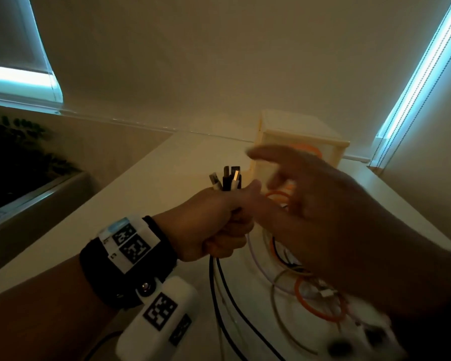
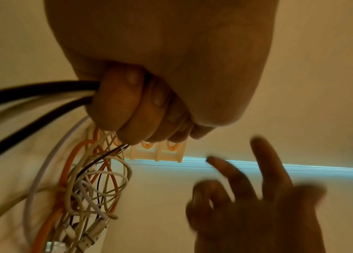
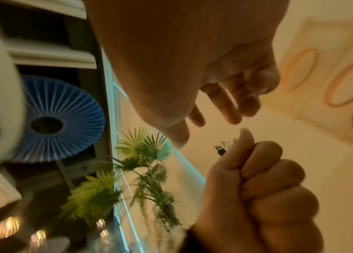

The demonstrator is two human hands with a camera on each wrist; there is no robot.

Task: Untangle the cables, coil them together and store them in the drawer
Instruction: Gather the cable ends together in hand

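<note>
My left hand (image 1: 219, 217) grips a bunch of cables in a fist above the white table, with several USB plugs (image 1: 227, 179) sticking up out of it. Black and pale cables (image 1: 220, 295) hang down from the fist into a loose tangle of orange, white and beige cables (image 1: 310, 295) on the table. In the left wrist view the curled fingers (image 2: 132, 109) clamp the cables (image 2: 30, 92), and the tangle (image 2: 89, 179) dangles below. My right hand (image 1: 323, 212) hovers just right of the fist, blurred, fingers (image 3: 231, 99) spread and holding nothing. The cream drawer unit (image 1: 297, 136) stands behind.
The white table (image 1: 154, 183) runs back to the wall. A planter with dark foliage (image 1: 16, 162) sits left of it. Windows with blinds glow at the left (image 1: 18, 76) and right (image 1: 417, 82). In the right wrist view a blue pleated disc (image 3: 63, 119) and green palm leaves (image 3: 141, 150) appear.
</note>
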